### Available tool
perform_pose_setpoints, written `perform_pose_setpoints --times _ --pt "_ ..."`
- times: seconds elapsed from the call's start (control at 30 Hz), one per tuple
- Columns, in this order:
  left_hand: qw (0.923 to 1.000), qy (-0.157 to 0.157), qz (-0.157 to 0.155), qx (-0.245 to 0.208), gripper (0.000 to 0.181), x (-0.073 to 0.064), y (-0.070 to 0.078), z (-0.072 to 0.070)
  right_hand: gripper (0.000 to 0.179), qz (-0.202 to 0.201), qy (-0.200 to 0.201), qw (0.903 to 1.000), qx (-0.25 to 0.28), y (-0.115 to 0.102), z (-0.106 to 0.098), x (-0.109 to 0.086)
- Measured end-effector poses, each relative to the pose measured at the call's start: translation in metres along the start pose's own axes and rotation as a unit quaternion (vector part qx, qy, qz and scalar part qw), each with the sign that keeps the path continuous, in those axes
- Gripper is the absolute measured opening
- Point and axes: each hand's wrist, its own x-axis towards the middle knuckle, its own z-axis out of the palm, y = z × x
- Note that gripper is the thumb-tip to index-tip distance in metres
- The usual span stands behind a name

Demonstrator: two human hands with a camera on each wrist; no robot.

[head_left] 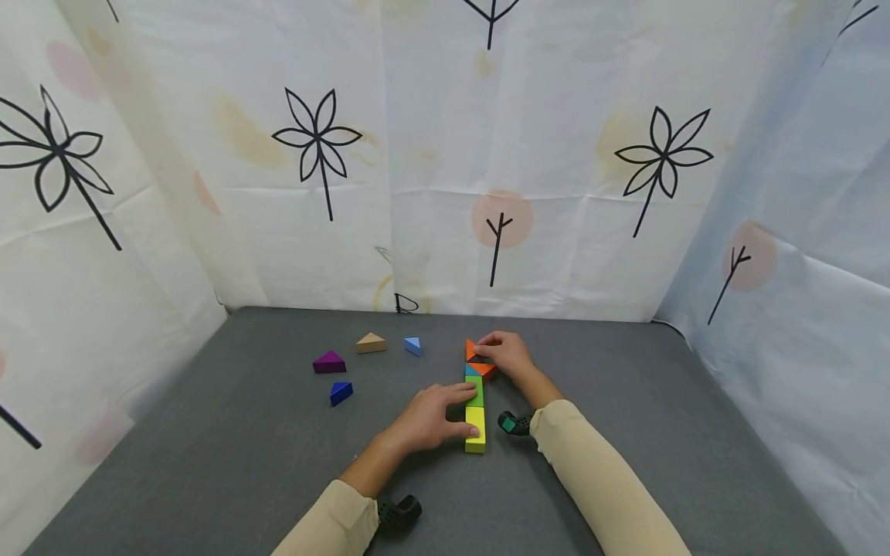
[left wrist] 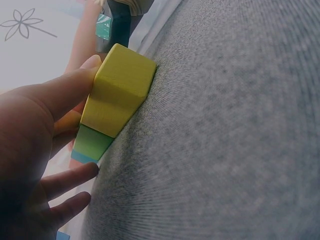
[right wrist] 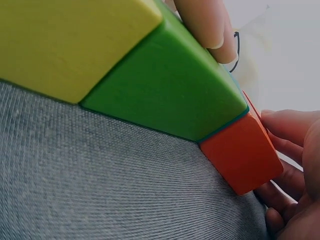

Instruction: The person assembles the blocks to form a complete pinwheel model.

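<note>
A row of blocks runs away from me: a yellow block [head_left: 475, 443] nearest, then a green block [head_left: 479, 400], a small blue triangle [head_left: 470, 371] and an orange triangle [head_left: 487, 371] side by side, and another orange triangle [head_left: 469, 349] at the far end. My left hand [head_left: 433, 417] rests on the row from the left, thumb on the yellow block and fingertips on the green one, the other fingers spread. At the far end, my right hand [head_left: 507, 353] pinches the far orange triangle. Its fingers partly hide that piece.
Left of the row lie loose triangular blocks: purple [head_left: 329, 363], tan [head_left: 371, 344], light blue [head_left: 413, 346] and dark blue [head_left: 341, 393]. The grey tabletop [head_left: 264, 432] ends at a white patterned curtain [head_left: 431, 154]. Dark wrist devices sit at both cuffs.
</note>
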Motion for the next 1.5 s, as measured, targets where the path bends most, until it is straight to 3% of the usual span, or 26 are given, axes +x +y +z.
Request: perform_pose_setpoints --times 0.43,0.6,0.8,1.0,1.27,1.5 --pt "1.0000 -0.002 0.003 0.001 0.069 0.000 0.000 0.000 0.019 -0.006 -0.001 0.9991 0.042 0.001 -0.003 -0.001" --pt "1.0000 0.000 -0.003 0.006 0.066 0.000 0.001 0.000 0.023 -0.031 0.042 0.9960 0.072 0.000 -0.009 -0.008" --pt "0.9999 0.011 -0.007 -0.003 0.065 0.000 0.003 0.002 0.025 -0.089 0.085 0.9918 0.032 0.001 -0.018 -0.030" --pt "0.9990 0.034 -0.007 -0.027 0.059 -0.001 0.003 0.000 0.023 -0.119 0.052 0.9915 0.011 0.004 -0.024 -0.059" --pt "0.9930 0.084 0.000 -0.083 0.048 0.003 -0.011 -0.002 0.040 -0.116 -0.019 0.9930 -0.013 0.008 -0.024 -0.090" --pt "0.9899 0.135 0.000 -0.042 0.047 0.010 -0.020 -0.012 0.051 -0.111 -0.069 0.9915 -0.007 0.013 -0.022 -0.107"
